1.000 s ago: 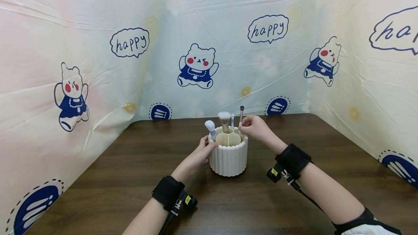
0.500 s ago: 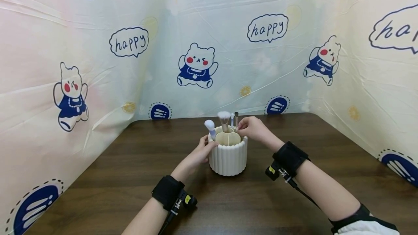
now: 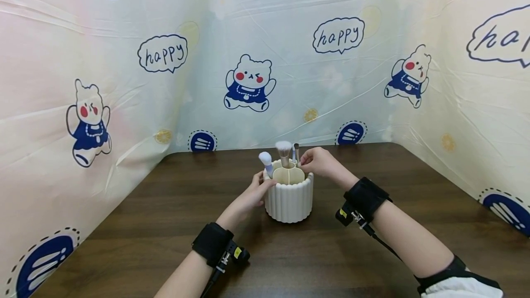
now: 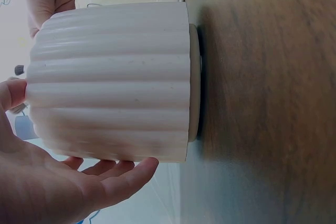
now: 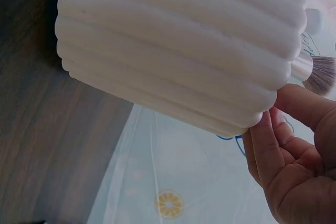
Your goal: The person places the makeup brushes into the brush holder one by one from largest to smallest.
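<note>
A cream fluted makeup brush holder (image 3: 288, 203) stands upright on the table, its top divided into compartments. At its left side my left hand (image 3: 251, 194) grips it, thumb at the rim and fingers along the wall. My right hand (image 3: 320, 162) is at the right rear rim and pinches a thin dark-tipped makeup brush (image 3: 296, 150) that stands upright in the holder; its lower end is hidden. A fluffy makeup brush (image 3: 284, 151) stands in the middle, a white-headed one (image 3: 266, 160) leans at left. In the right wrist view, my right fingertips (image 5: 265, 135) touch the fluted rim.
The dark wooden table (image 3: 174, 197) extends around the holder. Behind and at both sides hangs a pale printed curtain (image 3: 290, 82) with cartoon bears. Black straps with small cameras sit on both wrists, and a cable runs along each arm.
My right hand has moved slightly left and down with the thin makeup brush, which now sits lower in the holder, close to the blue-white one. My left hand stays on the holder.
</note>
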